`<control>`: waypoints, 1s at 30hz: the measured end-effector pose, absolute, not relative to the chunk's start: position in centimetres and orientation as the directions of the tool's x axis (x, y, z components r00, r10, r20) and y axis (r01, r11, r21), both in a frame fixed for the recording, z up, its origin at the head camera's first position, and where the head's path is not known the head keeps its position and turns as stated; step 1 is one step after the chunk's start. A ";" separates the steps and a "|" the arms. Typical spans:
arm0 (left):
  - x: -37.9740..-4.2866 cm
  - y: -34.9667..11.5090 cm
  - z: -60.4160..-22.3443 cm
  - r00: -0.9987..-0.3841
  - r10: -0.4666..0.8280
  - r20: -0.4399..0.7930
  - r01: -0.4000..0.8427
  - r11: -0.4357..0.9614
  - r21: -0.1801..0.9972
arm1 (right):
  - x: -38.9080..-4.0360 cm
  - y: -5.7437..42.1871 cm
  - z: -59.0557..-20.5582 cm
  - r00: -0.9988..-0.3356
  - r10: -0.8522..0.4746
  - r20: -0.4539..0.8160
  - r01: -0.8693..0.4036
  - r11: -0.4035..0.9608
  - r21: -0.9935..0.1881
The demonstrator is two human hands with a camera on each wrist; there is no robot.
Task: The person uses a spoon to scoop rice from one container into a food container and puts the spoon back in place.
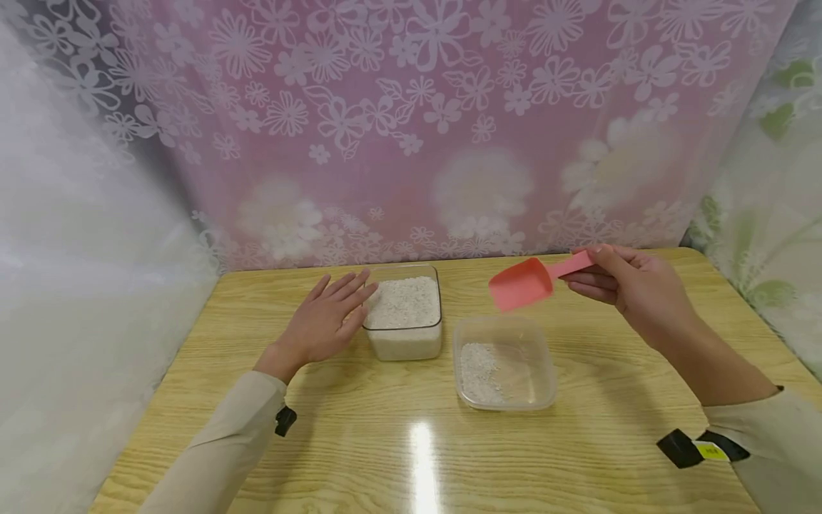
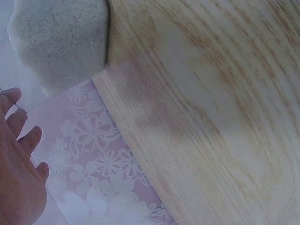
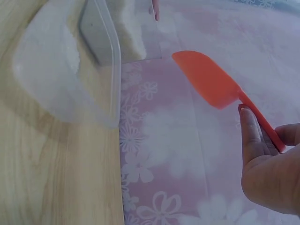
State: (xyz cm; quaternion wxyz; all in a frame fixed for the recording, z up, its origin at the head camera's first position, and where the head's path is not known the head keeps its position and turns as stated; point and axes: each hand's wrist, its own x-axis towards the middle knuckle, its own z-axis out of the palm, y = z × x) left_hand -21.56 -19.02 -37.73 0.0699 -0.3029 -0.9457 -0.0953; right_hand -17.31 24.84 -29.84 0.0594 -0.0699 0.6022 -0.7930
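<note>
As the right hand (image 1: 651, 294) grips a pink scoop (image 1: 521, 284), long axis slanting down leftward, poised above the surface (image 1: 359, 442) near a clear tub (image 1: 504, 405), handle end hidden in the head view, straight-fingered left hand (image 1: 329, 315) at a grain-filled container (image 1: 406, 345), cropped in left-wrist view

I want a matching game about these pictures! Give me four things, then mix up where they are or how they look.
1. Scoop
2. Left hand
3. Left tub
4. Right tub

A. Has just some white grains along one side
B. At the other tub's edge
C. Held in the right hand
D. Mostly full

Pairs: 1-C, 2-B, 3-D, 4-A
</note>
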 end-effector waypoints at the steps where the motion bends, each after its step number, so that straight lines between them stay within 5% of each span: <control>1: -21.5 -19.0 -37.7 -0.806 0.560 0.189 0.587 0.798 0.137 | -17.6 24.6 -29.7 -0.982 -0.185 0.033 0.023 -0.289 -0.957; 16: -21.7 -19.0 -37.8 -0.809 0.556 0.192 0.582 0.803 0.126 | -22.0 20.4 -28.6 -0.975 -0.201 -0.092 0.154 -0.317 -0.936; 30: -21.5 -19.1 -37.6 -0.804 0.559 0.204 0.583 0.808 0.084 | -23.8 15.2 -30.0 -0.983 -0.169 0.067 -0.040 -0.157 -0.987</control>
